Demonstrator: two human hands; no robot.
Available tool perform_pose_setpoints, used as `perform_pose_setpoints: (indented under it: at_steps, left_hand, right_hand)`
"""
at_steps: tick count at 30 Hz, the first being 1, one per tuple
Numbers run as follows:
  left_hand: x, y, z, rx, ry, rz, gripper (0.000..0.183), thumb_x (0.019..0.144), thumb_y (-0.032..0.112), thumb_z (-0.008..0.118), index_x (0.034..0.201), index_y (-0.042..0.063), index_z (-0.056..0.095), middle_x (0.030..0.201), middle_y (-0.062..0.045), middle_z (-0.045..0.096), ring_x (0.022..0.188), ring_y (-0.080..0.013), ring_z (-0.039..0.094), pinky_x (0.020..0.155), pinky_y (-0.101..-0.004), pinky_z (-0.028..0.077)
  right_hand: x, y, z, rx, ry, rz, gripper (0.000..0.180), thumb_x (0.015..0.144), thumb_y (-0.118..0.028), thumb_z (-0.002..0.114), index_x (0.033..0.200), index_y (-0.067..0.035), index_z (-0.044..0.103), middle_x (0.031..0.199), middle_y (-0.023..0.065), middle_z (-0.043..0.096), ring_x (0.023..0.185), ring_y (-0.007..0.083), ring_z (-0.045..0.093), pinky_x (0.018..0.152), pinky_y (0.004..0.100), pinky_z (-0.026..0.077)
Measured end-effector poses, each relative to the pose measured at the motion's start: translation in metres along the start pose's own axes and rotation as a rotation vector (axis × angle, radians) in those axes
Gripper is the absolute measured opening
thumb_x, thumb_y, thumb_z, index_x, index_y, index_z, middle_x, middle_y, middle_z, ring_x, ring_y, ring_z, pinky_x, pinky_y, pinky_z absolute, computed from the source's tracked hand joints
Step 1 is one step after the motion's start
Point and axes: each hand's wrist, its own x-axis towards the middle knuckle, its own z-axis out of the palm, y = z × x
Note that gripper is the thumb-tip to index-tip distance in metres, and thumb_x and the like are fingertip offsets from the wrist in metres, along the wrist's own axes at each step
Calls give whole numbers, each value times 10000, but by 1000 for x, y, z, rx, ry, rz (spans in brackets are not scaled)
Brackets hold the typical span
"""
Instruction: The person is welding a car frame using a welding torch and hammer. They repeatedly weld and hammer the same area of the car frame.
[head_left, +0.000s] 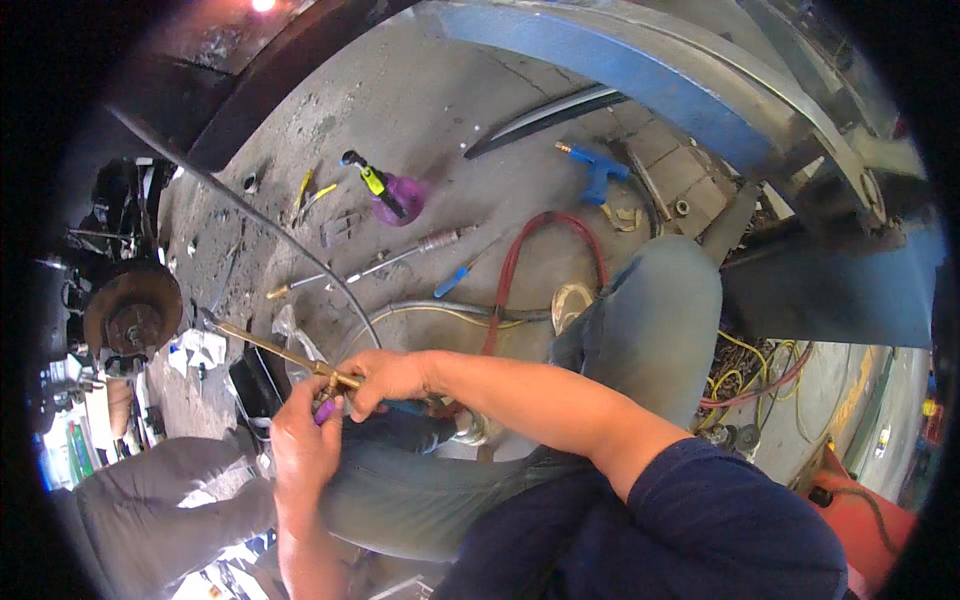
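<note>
My left hand (307, 427) holds the side fitting of a long brass tube tool (277, 351), with a small purple part (324, 411) between its fingers. My right hand (386, 379) grips the tool's near end, its fingers closed around the brass. The tube slants up and left, and its tip is near a brake disc. A black hose (255, 214) arches from the upper left down to behind my right hand; where it ends is hidden.
A rusty brake disc (133, 311) stands left. On the floor lie a blue air blow gun (600, 172), a purple spray bottle (401, 201), a slide hammer (382, 262), a blue-handled screwdriver (451, 283) and a red hose (506, 277). Another person's grey-trousered legs (165, 487) are lower left.
</note>
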Motion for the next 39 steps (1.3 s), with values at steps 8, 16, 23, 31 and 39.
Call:
perform_pose_setpoints:
  at_steps: [8,16,23,31,39]
  left_hand:
    - [51,-88,-3,-121,-62,-256,258,879,112,678,1095,-3,596,993,-185,707,900,-300,695,810,-368,528]
    - [47,-287,87,187,90,-622,293,884,196,686,1095,2,625,992,-189,707,951,-331,689,816,-415,512]
    - [105,-380,173,-49,163,-491,232,895,185,670,1032,-3,671,884,-153,692,797,-265,658,753,-387,512]
    - [135,-254,128,-319,-808,-530,235,922,242,633,956,15,685,871,-168,682,794,-296,667,730,-380,519]
    - [222,-157,322,-116,-985,-256,477,917,435,608,1102,-4,624,1055,-252,655,941,-380,636,827,-446,497]
  right_hand:
    - [97,21,-23,-233,134,34,501,711,-206,805,1152,-28,649,1009,113,665,898,221,630,766,376,520]
    - [-7,46,-233,-1163,49,540,531,821,-532,666,940,-20,741,1023,210,714,945,341,674,854,454,519]
    - [-299,-27,-397,-1292,1708,969,421,895,-336,630,1128,15,646,1171,225,671,1106,367,652,903,466,538]
    - [-379,-27,-477,-1129,1729,1317,628,817,-357,726,1335,-92,490,1316,174,587,1190,394,602,976,506,507]
    - [-346,-73,-488,-864,1591,1239,374,827,-317,694,1138,-112,658,1189,124,660,1005,330,646,821,435,519]
